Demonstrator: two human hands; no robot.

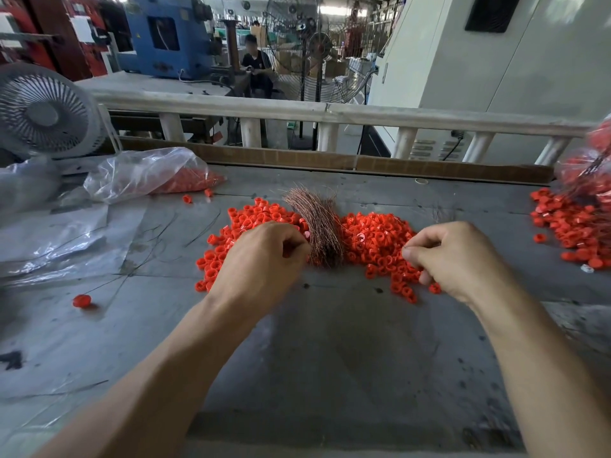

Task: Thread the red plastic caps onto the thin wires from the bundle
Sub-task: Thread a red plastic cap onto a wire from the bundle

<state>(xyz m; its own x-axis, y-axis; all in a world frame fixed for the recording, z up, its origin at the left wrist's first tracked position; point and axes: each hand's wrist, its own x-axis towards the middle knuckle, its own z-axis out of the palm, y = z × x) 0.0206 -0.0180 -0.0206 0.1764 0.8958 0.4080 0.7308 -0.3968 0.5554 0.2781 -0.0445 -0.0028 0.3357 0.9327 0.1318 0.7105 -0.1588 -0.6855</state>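
A bundle of thin copper-coloured wires (pixel 317 223) lies fanned across a heap of red plastic caps (pixel 373 239) in the middle of the grey table (pixel 330 342). My left hand (pixel 264 256) hovers over the left side of the heap, just beside the bundle, with its fingers curled; what they hold is hidden. My right hand (pixel 453 256) sits over the right side of the heap, thumb and forefinger pinching a thin wire near its tip. I see no cap between those fingers.
A clear plastic bag with red caps (pixel 148 175) lies at the back left beside a white fan (pixel 46 110). More red caps and threaded wires (pixel 575 223) pile at the right edge. One stray cap (pixel 81 300) and loose wires lie at the left.
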